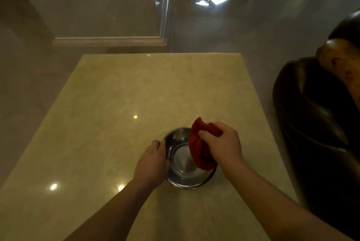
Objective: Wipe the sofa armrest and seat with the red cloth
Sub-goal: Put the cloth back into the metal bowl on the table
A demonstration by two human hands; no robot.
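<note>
My right hand has the red cloth bunched in a clenched grip, held over the right half of the steel bowl, which sits near the table's near edge, a little right of centre. The lower fold of the cloth hangs down into the bowl on its right side; I cannot tell whether it touches the bottom or whether the bowl holds water. My left hand rests against the bowl's left rim with fingers curled on the outside wall, steadying it; I cannot tell how firmly it presses.

The sofa, dark and glossy, stands off the table's right edge with its rounded armrest nearest me, well apart from the cloth. No wiping has begun, by my reading: I am readying the cloth at the bowl.

To do this step well I should keep the bowl pinned so it does not skid on the polished top, squeeze the cloth hard while it hangs inside the rim so any drips fall in the bowl and not on the table, and lift it only once it is damp rather than dripping. Then I should refold it to a flat pad before carrying it right to the armrest, since a tight wad wipes poorly.
</note>
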